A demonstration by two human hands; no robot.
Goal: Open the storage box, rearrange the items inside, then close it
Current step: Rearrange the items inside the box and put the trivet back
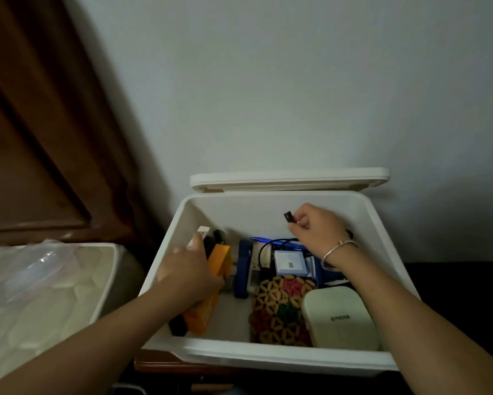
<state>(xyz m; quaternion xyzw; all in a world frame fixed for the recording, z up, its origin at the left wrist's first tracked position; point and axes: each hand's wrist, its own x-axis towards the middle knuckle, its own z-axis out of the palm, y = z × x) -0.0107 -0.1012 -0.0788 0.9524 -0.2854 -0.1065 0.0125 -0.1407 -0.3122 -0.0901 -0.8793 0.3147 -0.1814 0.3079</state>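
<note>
White plastic, thin-walled and slightly glossy: the storage box [268, 358] stands open on a low wooden stand against the wall, its lid [289, 180] tipped back behind it. Empty it would be light, so I judge it could slide if pushed hard from one side.

The right hand [313, 229] hovers over the back of the box and pinches a small black plug [288, 216] between thumb and forefinger, the other fingers curled in. A thin black cable [261, 252] loops among the things below; it probably belongs to the plug, though the hand hides the join. It is limp and likely to snag, so drawing it up slowly by the hard plug looks wiser than tugging the cord.

The left hand [185, 269] lies over the upper end of an orange carton [204, 317] by the left wall. Its fingers are hidden beneath it, so I cannot tell whether it grips or only rests there. The carton looks like stiff card, easy to take by its long sides.

A beaded mat [279, 309] lies flat at the front: floppy, and best lifted from under an edge. Beside it, the cream case [339, 317] is smooth and rounded, perhaps slippery, and wants a full grasp across its width. A pale blue box [290, 262] sits behind them.
</note>
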